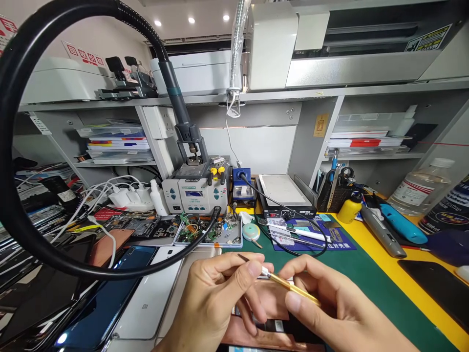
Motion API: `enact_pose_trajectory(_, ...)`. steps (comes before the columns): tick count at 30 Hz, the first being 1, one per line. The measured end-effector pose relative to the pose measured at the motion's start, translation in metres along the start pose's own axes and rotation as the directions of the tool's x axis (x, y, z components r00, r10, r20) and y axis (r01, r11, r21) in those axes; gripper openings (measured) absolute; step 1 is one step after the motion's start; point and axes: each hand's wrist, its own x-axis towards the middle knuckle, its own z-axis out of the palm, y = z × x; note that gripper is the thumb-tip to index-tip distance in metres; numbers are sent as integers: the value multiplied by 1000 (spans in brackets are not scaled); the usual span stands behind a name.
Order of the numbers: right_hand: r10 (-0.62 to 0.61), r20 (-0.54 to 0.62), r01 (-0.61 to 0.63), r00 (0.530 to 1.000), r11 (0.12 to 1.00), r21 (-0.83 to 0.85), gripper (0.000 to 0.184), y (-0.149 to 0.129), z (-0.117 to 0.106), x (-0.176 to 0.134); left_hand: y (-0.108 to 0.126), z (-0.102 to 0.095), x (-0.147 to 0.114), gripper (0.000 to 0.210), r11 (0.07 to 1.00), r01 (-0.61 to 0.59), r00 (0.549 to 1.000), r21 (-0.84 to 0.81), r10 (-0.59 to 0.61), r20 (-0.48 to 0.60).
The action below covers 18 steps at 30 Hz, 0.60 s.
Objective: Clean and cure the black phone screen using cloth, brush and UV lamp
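Note:
Both hands meet on a slim craft knife with a gold handle, a silver collar and a thin dark tip pointing up and left. My left hand pinches it at the collar between thumb and fingers. Closed around the gold handle, my right hand grips with thumb and fingertips. Under the hands lie copper-coloured flat pieces and dark parts, mostly hidden, so I cannot tell what they belong to.
A black hose loops across the left. Phones lie left of the hands on the green mat. Behind stand a parts tray, a rework station and a heating plate. Bottles stand at right.

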Motion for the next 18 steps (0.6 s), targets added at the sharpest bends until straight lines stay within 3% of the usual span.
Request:
enact_pose_trajectory(7,20,27,-18,999,998,-55,45,-4,-1,2,1,1,0,35,1000,-5,1000,15,5,-9)
enact_pose_trajectory(12,30,30,-31,999,998,52,38,-3,0,2,1,2,-1,35,1000,4,1000,17,-4,-11)
enact_pose_trajectory(18,42,43,-43,998,999,28,44,2,-2,1,0,1,0,34,999,-22,1000,33,22,-2)
